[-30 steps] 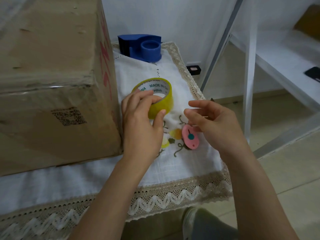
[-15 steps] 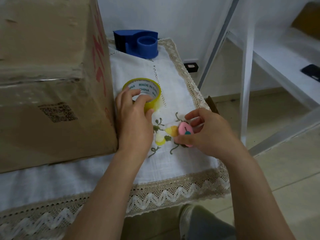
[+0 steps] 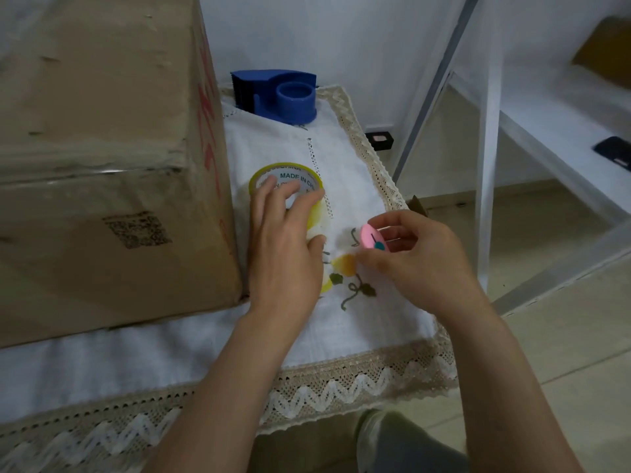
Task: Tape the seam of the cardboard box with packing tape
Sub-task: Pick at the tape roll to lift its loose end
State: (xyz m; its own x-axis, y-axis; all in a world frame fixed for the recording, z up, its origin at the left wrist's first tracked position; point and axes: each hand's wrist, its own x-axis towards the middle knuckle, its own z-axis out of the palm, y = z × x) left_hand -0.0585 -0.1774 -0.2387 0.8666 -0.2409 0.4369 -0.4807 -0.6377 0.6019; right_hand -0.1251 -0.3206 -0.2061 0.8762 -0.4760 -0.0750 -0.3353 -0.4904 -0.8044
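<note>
A large brown cardboard box (image 3: 102,158) stands on the left of the table, with clear tape along its top front edge. Just right of it a yellowish roll of packing tape (image 3: 290,177) lies flat on the white cloth. My left hand (image 3: 283,254) rests on top of the roll, fingers over its core. My right hand (image 3: 413,264) holds a small pink oval cutter (image 3: 372,236) with a teal slider, lifted a little off the cloth, to the right of the roll.
A blue tape dispenser (image 3: 278,95) sits at the back of the table by the wall. The white embroidered tablecloth (image 3: 358,377) has a lace edge hanging over the front. A white metal frame (image 3: 485,165) and a shelf stand to the right.
My right hand has picked the pink cutter up off the cloth. My left hand has laid the tape roll flat and stays on it.
</note>
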